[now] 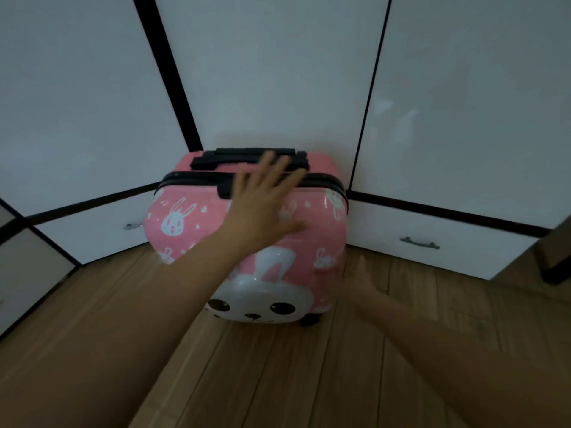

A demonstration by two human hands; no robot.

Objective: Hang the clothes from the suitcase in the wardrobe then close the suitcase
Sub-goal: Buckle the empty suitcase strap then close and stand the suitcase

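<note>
Both my hands are spread with straight fingers and hold nothing: my left hand [265,199] lies over the top front of the pink suitcase [247,230], my right hand [363,281] just beside its right side. The suitcase stands shut and upright on the wooden floor [278,381], against the white wardrobe [278,72].

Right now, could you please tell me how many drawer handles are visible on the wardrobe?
2: one drawer handle left of the pink suitcase, partly hidden behind it; the other handle on the drawer to its right. More may lie out of view.
</note>
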